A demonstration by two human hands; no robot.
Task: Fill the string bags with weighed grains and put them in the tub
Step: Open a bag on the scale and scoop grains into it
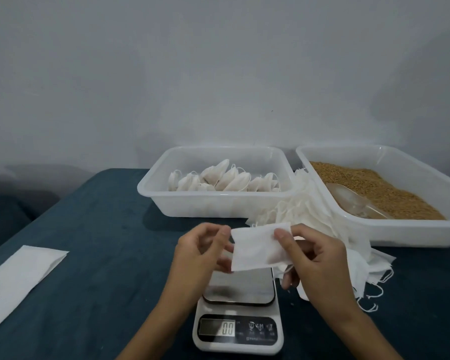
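Note:
I hold one flat, empty white string bag (257, 248) above the scale. My right hand (312, 258) pinches its right edge with thumb and fingers. My left hand (203, 250) touches its left edge, fingers curled near the bag's opening. Below, the white digital scale (238, 326) reads 0.0 and its steel plate is bare. A clear tub (218, 201) at centre back holds several filled, tied bags (224, 178). Another tub (390, 227) at right holds brown grains (379, 188) and a clear plastic scoop (353, 198).
A heap of empty white bags (322, 219) with loose strings lies between the two tubs and spills to the right of the scale. A folded white sheet (18, 279) lies at the left on the dark blue cloth. A grey wall stands behind.

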